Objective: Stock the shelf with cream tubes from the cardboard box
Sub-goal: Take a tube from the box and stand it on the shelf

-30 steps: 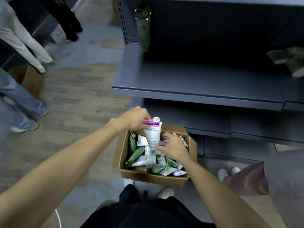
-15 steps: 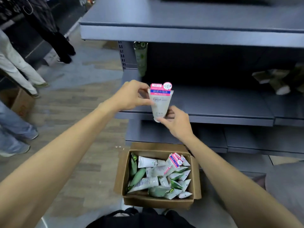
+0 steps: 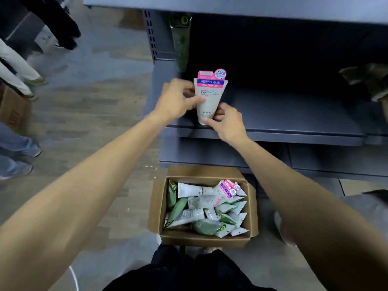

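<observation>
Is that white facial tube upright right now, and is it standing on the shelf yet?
Upright: the white tube has its cap down and pink crimp up, pinched by left hand and right hand. Whether it touches the shelf: cannot tell.

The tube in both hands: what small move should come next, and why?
Probably lower the tube a little and stand it cap-down on the shelf, then let go. The left hand grips its side and the right hand pinches the cap end near the shelf's front edge; whether the cap already touches cannot be told.
</observation>
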{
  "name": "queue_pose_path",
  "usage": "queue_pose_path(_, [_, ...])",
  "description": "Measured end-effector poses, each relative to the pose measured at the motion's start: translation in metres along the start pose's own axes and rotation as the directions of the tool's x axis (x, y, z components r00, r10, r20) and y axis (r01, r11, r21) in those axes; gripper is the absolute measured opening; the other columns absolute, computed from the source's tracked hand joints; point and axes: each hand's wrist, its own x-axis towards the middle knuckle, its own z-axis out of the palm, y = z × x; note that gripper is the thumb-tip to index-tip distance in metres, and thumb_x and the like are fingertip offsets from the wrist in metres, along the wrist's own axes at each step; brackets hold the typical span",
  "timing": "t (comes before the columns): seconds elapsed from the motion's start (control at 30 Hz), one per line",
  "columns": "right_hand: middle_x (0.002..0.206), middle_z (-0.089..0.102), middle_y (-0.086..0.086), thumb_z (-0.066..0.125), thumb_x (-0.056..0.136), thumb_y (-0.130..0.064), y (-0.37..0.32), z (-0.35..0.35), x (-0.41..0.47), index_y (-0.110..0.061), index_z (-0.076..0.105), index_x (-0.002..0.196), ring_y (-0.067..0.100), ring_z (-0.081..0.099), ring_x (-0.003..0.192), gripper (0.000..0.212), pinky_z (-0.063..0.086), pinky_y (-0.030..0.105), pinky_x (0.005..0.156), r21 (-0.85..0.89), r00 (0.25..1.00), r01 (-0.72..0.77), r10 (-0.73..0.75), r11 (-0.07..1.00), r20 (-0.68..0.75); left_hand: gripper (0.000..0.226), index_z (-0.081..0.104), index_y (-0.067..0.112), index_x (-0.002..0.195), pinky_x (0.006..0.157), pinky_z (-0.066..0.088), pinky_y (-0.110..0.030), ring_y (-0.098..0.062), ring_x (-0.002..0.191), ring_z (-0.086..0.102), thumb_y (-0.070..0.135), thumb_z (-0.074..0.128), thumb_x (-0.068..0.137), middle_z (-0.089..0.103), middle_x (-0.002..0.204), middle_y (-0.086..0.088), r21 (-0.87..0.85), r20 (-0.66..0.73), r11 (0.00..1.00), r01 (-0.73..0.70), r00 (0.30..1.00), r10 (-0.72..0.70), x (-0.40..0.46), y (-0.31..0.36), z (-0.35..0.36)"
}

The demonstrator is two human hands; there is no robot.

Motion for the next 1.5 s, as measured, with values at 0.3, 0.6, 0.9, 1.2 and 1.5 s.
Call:
queue_pose_path(0.3, [0.096, 0.065, -0.008, 0.081, 0.08, -0.024, -0.001, 0.005, 0.041, -0.012, 0.062, 0.111, 0.003, 0.063, 0.083, 0.038, 0.044, 0.001, 0.062, -0.016, 0.999, -0.005, 0.004, 1.0, -0.04, 0.025, 0.073, 0.009, 0.099, 0.071, 0.061, -0.044, -0.022, 0.074, 0.071, 0.028, 0.075, 0.083, 0.074, 0.084, -0.008, -0.056, -0.035, 0.997, 0.045, 0.998, -0.047, 0.044, -0.016, 0.007])
queue_pose_path(0.6, [0.101, 0.069, -0.003, 0.078, 0.081, -0.032, 0.003, 0.008, 0.121, -0.012, 0.064, 0.113, 0.005, 0.062, 0.083, 0.039, 0.045, 0.006, 0.064, -0.105, 0.992, 0.1, -0.107, 0.989, -0.061, 0.029, 0.073, 0.009, 0.084, 0.071, 0.055, -0.028, -0.009, 0.078, 0.069, 0.038, 0.073, 0.082, 0.074, 0.081, 0.004, 0.075, -0.26, 0.996, 0.049, 0.965, -0.028, 0.101, -0.047, 0.025])
queue_pose_path(0.9, [0.122, 0.067, -0.002, 0.077, 0.082, -0.034, -0.003, 0.013, 0.171, -0.016, 0.061, 0.126, 0.013, 0.063, 0.11, 0.049, 0.043, 0.017, 0.077, -0.132, 0.99, 0.1, -0.111, 0.986, -0.084, 0.022, 0.07, 0.01, 0.098, 0.077, 0.055, -0.019, -0.006, 0.09, 0.068, 0.023, 0.076, 0.081, 0.073, 0.098, 0.005, 0.036, -0.31, 0.999, -0.014, 0.951, 0.024, 0.134, -0.048, 0.021])
queue_pose_path(1.2, [0.117, 0.07, 0.001, 0.077, 0.081, -0.039, -0.006, 0.009, 0.206, -0.016, 0.065, 0.121, 0.015, 0.064, 0.108, 0.048, 0.047, 0.022, 0.078, -0.145, 0.983, 0.127, -0.144, 0.981, -0.116, 0.04, 0.063, 0.015, 0.12, 0.09, 0.056, -0.038, -0.02, 0.104, 0.067, 0.022, 0.06, 0.08, 0.071, 0.117, 0.0, 0.029, -0.321, 0.999, -0.02, 0.947, 0.028, 0.157, -0.045, 0.039])
queue_pose_path(1.5, [0.115, 0.068, 0.003, 0.075, 0.082, -0.034, -0.012, 0.004, 0.224, -0.014, 0.065, 0.119, 0.012, 0.059, 0.1, 0.043, 0.041, 0.022, 0.075, -0.197, 0.984, 0.138, -0.157, 0.971, -0.087, 0.048, 0.055, 0.015, 0.129, 0.098, 0.052, -0.043, -0.025, 0.118, 0.061, 0.012, 0.052, 0.082, 0.065, 0.127, -0.004, 0.016, -0.327, 0.999, 0.05, 0.944, -0.043, 0.174, -0.043, 0.046])
